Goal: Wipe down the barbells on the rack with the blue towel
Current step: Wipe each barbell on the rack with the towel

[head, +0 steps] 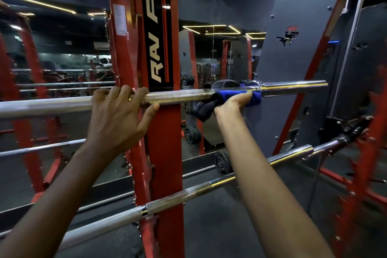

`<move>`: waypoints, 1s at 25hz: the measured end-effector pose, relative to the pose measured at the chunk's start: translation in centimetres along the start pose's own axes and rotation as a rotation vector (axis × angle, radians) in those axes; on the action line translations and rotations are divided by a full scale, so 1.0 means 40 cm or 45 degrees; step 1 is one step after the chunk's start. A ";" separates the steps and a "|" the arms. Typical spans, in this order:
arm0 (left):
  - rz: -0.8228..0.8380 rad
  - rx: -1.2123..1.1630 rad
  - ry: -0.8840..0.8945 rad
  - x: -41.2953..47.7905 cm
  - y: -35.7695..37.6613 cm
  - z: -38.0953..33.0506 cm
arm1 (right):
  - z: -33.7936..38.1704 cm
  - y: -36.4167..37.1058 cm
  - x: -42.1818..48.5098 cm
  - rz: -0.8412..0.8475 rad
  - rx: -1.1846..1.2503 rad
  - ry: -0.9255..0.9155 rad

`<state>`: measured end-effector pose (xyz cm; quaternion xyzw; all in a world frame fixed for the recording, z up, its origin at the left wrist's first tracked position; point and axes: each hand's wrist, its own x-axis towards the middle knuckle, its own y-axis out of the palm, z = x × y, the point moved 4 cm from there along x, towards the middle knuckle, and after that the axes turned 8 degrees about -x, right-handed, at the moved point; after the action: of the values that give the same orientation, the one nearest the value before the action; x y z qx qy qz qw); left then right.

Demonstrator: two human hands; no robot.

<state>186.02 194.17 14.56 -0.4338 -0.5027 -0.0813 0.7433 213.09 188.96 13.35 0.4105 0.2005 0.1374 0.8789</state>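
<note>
L grip (117,111) holds barbell (180,95) by upright (164,136), R grip (234,101) clamps blue towel (256,98) on it.

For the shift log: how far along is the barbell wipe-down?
Done: nothing the frame can confirm. In hand: right hand holds the blue towel round the upper barbell at its collar; left hand grips the shaft by the red upright. Left, likely: the sleeve beyond the collar, and the lower barbell.

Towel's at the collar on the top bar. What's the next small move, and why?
Probably slide the towel rightward over the collar onto the sleeve: the right hand grips it wrapped round the top bar against the collar, and the left hand grips the bar by the upright.
</note>
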 end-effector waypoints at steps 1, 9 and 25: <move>-0.008 -0.006 0.001 0.001 -0.001 -0.001 | 0.002 -0.013 -0.026 0.038 -0.055 -0.002; -0.050 -0.054 -0.027 -0.006 -0.003 -0.005 | -0.028 -0.029 -0.124 0.661 -0.819 0.098; 0.144 -0.039 -0.100 -0.060 -0.055 0.111 | 0.188 0.021 0.074 -0.038 -2.095 -1.583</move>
<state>180.63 195.31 14.36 -0.4756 -0.5050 -0.0295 0.7196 219.13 185.68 17.68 -0.3222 -0.4404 -0.0152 0.8378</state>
